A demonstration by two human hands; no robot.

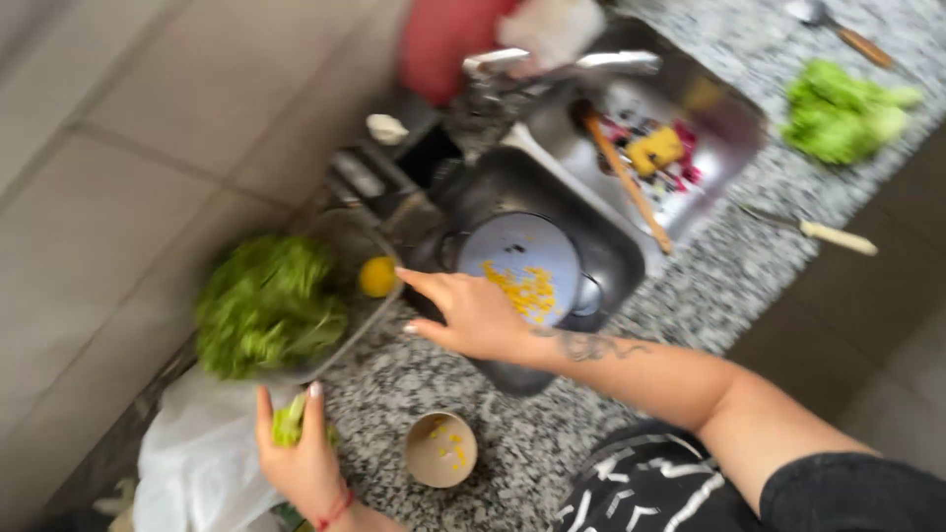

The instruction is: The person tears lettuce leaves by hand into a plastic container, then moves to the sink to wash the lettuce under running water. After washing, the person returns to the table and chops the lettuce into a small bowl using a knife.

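A granite bench [552,433] with a steel double sink [734,118] set into it is viewed from above; the picture is blurred by motion.

Left hand [301,458]: closed around a small piece of green lettuce [289,424], held at the near left edge of the bench, over a white plastic bag [197,453]. The leaf is gripped between thumb and fingers.

Right hand [473,315]: open and empty, fingers spread and extended toward the left. It is placed at the near rim of the sink basin, beside a round blue-grey lid [522,261] on which yellow bits are scattered.

A small yellow round object [377,277], which cannot be identified with certainty, is seen just left of the right fingertips, at the edge of a shallow metal bowl [340,360] filled with leafy greens [266,305]. The right hand is the nearer of the two to it; the left hand is well apart, nearer the viewer. The bowl lies directly beyond the left hand.

A small beige cup [440,449] holding yellow scraps is noted on the bench between the two hands. In the far basin a wooden-handled utensil [626,182] lies diagonally. More lettuce [843,113] and a pale-handled knife [813,230] are recorded on the right of the bench
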